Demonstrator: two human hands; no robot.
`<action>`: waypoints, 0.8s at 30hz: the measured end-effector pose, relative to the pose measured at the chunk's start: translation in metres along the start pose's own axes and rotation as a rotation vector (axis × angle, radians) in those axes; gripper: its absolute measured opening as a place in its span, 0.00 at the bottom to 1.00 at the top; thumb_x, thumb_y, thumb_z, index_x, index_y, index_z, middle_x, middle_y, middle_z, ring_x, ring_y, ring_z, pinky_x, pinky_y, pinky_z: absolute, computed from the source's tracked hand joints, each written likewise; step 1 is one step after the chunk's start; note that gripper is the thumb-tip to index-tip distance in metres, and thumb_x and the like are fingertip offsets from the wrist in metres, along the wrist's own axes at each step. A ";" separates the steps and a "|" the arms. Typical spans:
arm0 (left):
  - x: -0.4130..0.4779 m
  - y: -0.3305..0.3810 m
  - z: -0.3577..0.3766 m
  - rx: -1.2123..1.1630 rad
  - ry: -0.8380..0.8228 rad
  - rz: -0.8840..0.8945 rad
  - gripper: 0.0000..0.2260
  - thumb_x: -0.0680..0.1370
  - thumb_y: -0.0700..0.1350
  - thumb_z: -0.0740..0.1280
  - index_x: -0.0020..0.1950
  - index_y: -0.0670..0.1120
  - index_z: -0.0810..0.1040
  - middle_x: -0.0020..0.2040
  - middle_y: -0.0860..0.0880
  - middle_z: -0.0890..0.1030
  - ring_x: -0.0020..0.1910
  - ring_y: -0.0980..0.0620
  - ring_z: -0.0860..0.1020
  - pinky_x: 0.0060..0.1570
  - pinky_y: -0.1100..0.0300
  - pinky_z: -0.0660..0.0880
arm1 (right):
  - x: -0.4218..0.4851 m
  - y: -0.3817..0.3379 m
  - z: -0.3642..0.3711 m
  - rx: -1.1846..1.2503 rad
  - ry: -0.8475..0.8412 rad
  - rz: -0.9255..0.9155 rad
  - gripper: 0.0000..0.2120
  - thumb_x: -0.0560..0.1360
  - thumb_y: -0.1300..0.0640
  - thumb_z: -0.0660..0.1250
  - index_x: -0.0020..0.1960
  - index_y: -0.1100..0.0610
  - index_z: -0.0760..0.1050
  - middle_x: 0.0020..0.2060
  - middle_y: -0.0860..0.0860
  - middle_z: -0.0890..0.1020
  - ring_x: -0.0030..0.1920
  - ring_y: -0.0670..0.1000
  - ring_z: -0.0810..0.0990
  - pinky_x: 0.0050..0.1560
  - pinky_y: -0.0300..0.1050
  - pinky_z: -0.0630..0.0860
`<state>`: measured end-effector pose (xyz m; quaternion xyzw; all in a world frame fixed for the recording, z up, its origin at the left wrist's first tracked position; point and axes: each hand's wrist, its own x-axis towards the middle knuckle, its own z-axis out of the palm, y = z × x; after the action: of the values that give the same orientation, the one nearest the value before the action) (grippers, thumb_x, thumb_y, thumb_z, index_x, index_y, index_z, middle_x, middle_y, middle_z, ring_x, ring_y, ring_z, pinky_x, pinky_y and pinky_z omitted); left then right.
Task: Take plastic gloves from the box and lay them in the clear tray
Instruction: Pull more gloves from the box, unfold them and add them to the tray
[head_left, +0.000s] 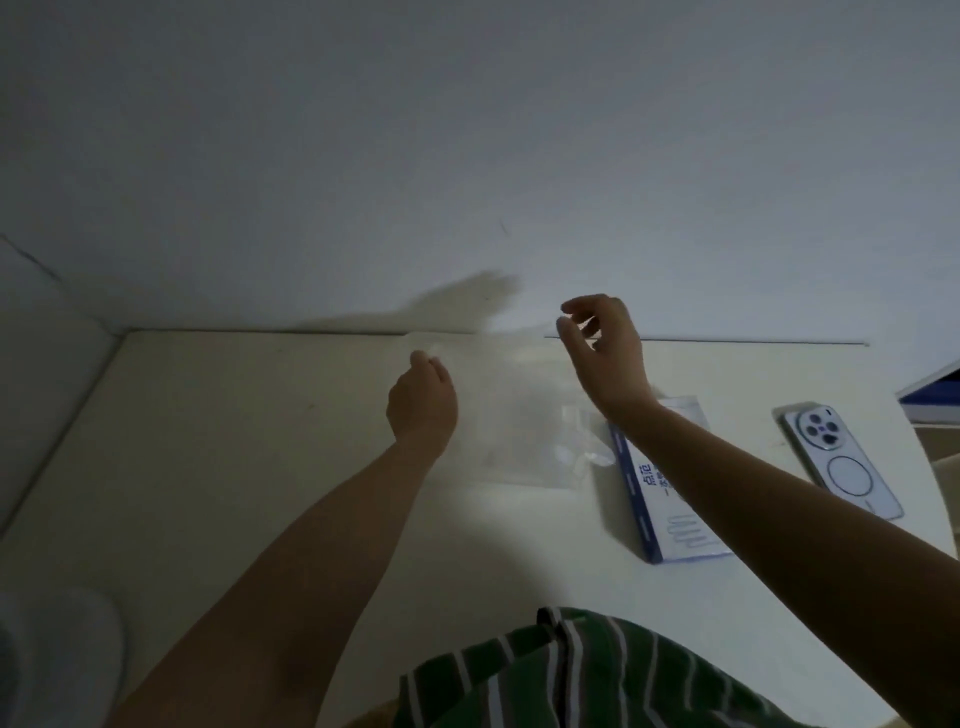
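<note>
Item: one glove (496, 364), out of the box (675, 530), pinched by both left hand (422, 400) and right hand (605, 353), hung above the faint tray (519, 480) at the box's nine o'clock; laying-down remained.

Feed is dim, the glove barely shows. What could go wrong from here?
The thin glove, pinched between left hand and right hand, could slip or fold. The right forearm hangs over the box and may knock it. The clear tray is hard to make out, so the glove might land beside it.
</note>
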<state>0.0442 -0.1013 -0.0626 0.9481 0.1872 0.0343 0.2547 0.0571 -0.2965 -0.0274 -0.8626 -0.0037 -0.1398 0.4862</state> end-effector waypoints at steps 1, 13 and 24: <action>0.002 -0.003 0.001 0.025 0.004 -0.009 0.14 0.84 0.47 0.50 0.56 0.38 0.70 0.48 0.37 0.80 0.49 0.36 0.78 0.42 0.50 0.69 | -0.001 -0.006 0.009 0.005 -0.032 -0.064 0.05 0.76 0.60 0.67 0.51 0.56 0.79 0.45 0.49 0.78 0.41 0.44 0.76 0.42 0.32 0.72; 0.001 -0.009 0.006 0.249 -0.013 0.274 0.14 0.73 0.34 0.62 0.58 0.39 0.71 0.53 0.41 0.73 0.47 0.43 0.76 0.40 0.54 0.76 | -0.027 0.020 0.080 -0.437 -0.910 0.190 0.29 0.76 0.59 0.69 0.73 0.50 0.64 0.59 0.55 0.75 0.54 0.52 0.77 0.57 0.45 0.75; 0.013 -0.023 0.042 0.332 -0.814 0.100 0.46 0.70 0.51 0.76 0.77 0.48 0.48 0.71 0.36 0.54 0.64 0.35 0.70 0.58 0.50 0.74 | -0.015 0.030 0.084 -0.334 -0.891 0.516 0.33 0.74 0.67 0.67 0.75 0.55 0.59 0.62 0.58 0.69 0.55 0.59 0.76 0.47 0.54 0.82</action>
<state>0.0549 -0.0981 -0.1105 0.9202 0.0286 -0.3603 0.1500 0.0667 -0.2392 -0.0972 -0.8769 0.0248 0.3645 0.3123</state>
